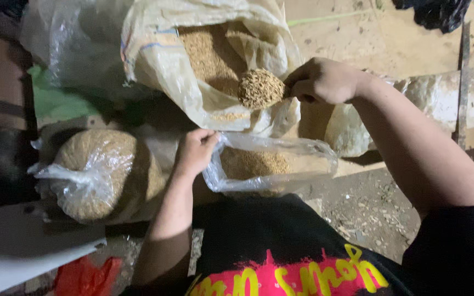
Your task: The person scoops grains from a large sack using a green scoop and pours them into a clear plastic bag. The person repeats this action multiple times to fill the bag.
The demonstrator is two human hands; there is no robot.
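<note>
Seen from above, a person in a black shirt with pink and yellow lettering works over sacks of grain on a dirt floor point(368, 205). The right hand point(322, 81), in the upper middle of the frame, has its grip closed around the handle end of a round scoop point(260, 89) heaped with pale brown grain, which hangs at the lip of a large woven sack point(165, 66) lying open toward the camera at upper centre. More of the same grain point(209, 52) fills the sack's mouth. Below it, at the centre of the frame, the left hand point(196, 151) pinches the rim of a clear plastic bag point(272, 164), its grip shut on the thin film and holding the mouth open; a shallow layer of grain already lies inside. The scoop is above and just beside this bag, not touching it. At lower left a second clear bag point(97, 172), bulging with grain and twisted shut at one side, rests near the left forearm. A crumpled sheet of clear plastic point(67, 44) fills the upper left, with a patch of green beneath it. A whitish filled bag point(440, 96) lies at the right edge behind the right forearm, and something red point(86, 277) shows at the bottom left corner.
</note>
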